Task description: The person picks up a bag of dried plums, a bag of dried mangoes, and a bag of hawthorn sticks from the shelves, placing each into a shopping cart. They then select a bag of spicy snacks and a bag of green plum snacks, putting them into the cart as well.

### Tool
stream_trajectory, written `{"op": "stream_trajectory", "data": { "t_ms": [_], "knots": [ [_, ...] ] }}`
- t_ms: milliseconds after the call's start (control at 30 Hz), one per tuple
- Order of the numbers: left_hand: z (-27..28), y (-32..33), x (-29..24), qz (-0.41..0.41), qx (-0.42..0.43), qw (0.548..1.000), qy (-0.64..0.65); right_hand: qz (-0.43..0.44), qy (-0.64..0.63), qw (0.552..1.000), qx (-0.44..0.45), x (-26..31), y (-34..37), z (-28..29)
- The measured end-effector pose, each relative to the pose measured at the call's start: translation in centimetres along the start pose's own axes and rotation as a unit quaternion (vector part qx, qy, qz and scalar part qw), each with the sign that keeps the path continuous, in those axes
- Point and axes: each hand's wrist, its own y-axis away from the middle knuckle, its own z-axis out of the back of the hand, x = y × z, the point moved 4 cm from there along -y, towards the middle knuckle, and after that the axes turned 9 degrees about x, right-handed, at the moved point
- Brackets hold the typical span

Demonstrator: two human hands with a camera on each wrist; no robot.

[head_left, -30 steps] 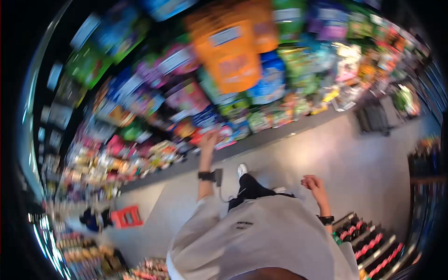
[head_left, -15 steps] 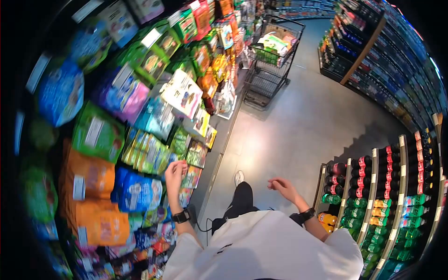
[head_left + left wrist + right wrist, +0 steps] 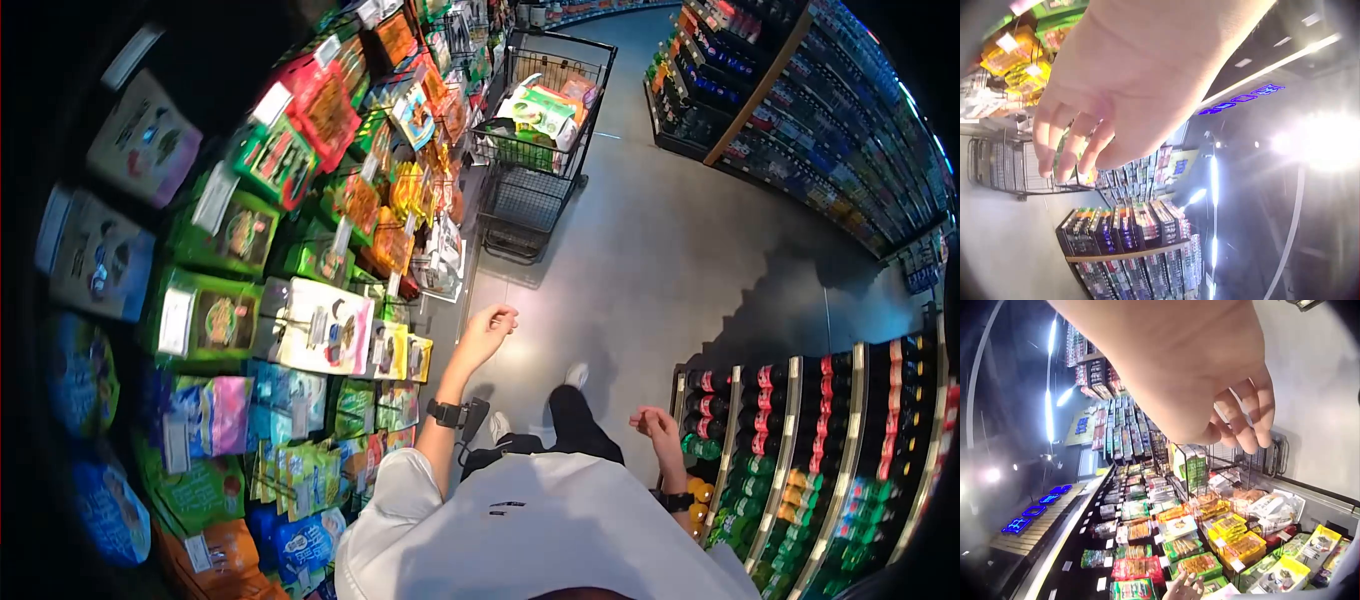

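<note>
My left hand [image 3: 485, 338] hangs over the aisle floor beside the snack shelf, fingers loosely bent, holding nothing. In the left wrist view the palm of that hand [image 3: 1129, 75] fills the top, its fingers overlapping the cart behind. My right hand [image 3: 658, 432] hangs empty at my other side, near the bottle rack, with relaxed fingers. Ahead stands a black wire shopping cart [image 3: 522, 200], its upper basket holding a green-and-white package [image 3: 542, 110] and other bags. Neither hand touches the cart.
Hanging snack bags [image 3: 325, 325] line the left side. Soda bottles [image 3: 770, 390] lie in a slanted rack at lower right. A tall drinks shelf [image 3: 800, 140] stands at upper right, and grey floor [image 3: 660, 250] runs between the shelves.
My view has swung from the snack shelf to along the aisle, and the cart is now nearer. My left hand has moved from in front of the snack bags to over the floor.
</note>
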Motion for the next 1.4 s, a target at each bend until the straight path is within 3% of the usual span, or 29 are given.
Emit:
{"op": "stream_trajectory", "data": {
  "t_ms": [133,200,267,433,567,800,867,967,1000,1067,1267,1333,1400],
  "knots": [
    [-1.8,-9.6,-0.2,0.006,0.007,0.999,-0.043,-0.041,-0.023,0.998,-0.033,-0.8,-7.4,6.1],
    [-1.8,-14.9,1.9,0.011,0.004,0.999,-0.048,-0.021,-0.022,0.999,-0.027,0.5,-11.9,9.5],
    [-1.5,-18.8,-0.7,0.048,-0.007,0.996,-0.076,-0.005,-0.014,1.0,-0.023,3.3,-16.9,12.2],
    [-0.3,-28.4,-4.2,0.037,-0.056,0.997,-0.041,0.034,-0.006,0.999,0.015,10.7,-28.6,18.1],
    [1.1,-33.0,-5.5,0.071,-0.095,0.992,-0.033,0.082,0.086,0.991,0.064,17.2,-37.5,19.6],
    [6.9,-40.5,-3.4,0.085,-0.178,0.98,-0.025,0.103,0.092,0.977,0.162,27.8,-50.8,13.8],
    [9.8,-42.6,-1.3,0.043,-0.212,0.975,0.047,0.086,0.104,0.973,0.186,29.0,-54.2,12.1],
    [13.5,-45.2,-0.7,0.094,-0.26,0.957,0.086,0.073,0.143,0.96,0.228,32.2,-60.3,9.3],
    [14.5,-45.7,0.0,0.038,-0.268,0.958,0.096,0.076,0.161,0.953,0.247,33.7,-61.8,8.4],
    [15.8,-46.7,-1.2,0.068,-0.298,0.945,0.117,0.079,0.195,0.938,0.277,36.2,-65.6,6.9],
    [17.0,-45.0,-0.3,0.089,-0.371,0.905,0.188,0.093,0.262,0.896,0.347,40.3,-76.9,-1.6],
    [16.7,-43.0,1.2,0.13,-0.413,0.885,0.172,0.146,0.36,0.837,0.386,40.9,-80.6,-5.6],
    [15.6,-40.6,0.5,0.151,-0.465,0.863,0.127,0.172,0.353,0.809,0.437,39.9,-84.7,-9.6]
  ]
}}
